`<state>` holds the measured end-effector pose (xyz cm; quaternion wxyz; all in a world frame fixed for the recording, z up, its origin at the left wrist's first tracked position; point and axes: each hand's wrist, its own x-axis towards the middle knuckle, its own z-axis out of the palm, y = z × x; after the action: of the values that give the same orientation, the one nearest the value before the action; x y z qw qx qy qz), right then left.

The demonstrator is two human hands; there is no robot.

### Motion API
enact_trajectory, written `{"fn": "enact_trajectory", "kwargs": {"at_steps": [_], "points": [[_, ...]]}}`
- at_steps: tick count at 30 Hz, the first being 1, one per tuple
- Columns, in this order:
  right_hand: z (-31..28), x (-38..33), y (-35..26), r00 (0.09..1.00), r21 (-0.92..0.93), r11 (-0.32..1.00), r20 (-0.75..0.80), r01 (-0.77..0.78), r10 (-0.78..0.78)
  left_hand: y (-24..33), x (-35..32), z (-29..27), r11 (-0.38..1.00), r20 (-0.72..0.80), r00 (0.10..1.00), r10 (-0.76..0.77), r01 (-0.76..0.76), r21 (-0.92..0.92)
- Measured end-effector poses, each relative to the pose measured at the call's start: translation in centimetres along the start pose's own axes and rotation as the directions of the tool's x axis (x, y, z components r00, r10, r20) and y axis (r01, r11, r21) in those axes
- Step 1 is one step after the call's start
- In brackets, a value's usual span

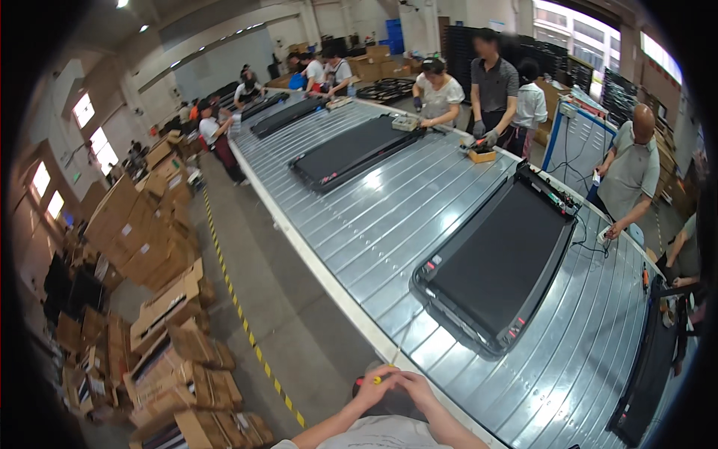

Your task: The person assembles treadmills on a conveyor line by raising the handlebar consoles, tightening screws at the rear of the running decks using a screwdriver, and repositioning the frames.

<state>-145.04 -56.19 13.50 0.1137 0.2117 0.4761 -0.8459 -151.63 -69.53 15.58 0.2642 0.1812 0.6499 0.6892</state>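
Left hand [374,388] is curled round the yellow-and-red handle of what looks like a long screwdriver [401,347]. Right hand [416,388] bunches against it; can't tell if it pinches anything. Shaft points toward the near end of the black panel [497,262]; contact unclear. Main risk: with a loose or angled grip, the tip could skid and scratch the panel. Panel lies flat on the ribbed metal surface [359,251], ahead-right of both hands: matte dark middle, black rim, rounded near corners, small red marks. Cable [585,242] past its far end: a snag could shift things.
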Motion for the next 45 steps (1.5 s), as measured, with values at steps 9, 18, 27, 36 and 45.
{"fn": "enact_trajectory", "kwargs": {"at_steps": [9, 18, 27, 36, 45], "points": [[5.8, 18.5, -7.4, 0.680, 0.277, 0.746, -0.667, 0.605, -0.305, 2.3, 22.5, -10.3, 0.977, 0.535, 0.842, -0.073, 0.167, -0.130], [3.6, 25.6, -16.9, 0.266, -0.126, 0.664, -0.849, 0.737, -0.457, 2.2, 37.0, -12.8, 0.987, 0.606, 0.787, -0.112, 0.156, -0.021], [-2.8, 23.9, -19.9, 0.057, -0.058, 0.374, -0.956, 0.926, -0.289, -7.1, 54.0, -8.6, 0.540, 0.913, 0.407, -0.025, -0.763, 0.355], [-4.0, 23.0, -17.1, 0.293, 0.303, -0.049, -0.944, 0.952, -0.149, -13.2, 58.5, -5.0, 0.363, 0.929, 0.358, -0.093, -0.857, 0.367], [0.1, 25.7, -16.5, 0.272, 0.278, 0.001, -0.940, 0.961, -0.206, -14.2, 61.8, -6.0, 0.303, 0.847, 0.340, -0.409, -0.825, 0.477]]}}
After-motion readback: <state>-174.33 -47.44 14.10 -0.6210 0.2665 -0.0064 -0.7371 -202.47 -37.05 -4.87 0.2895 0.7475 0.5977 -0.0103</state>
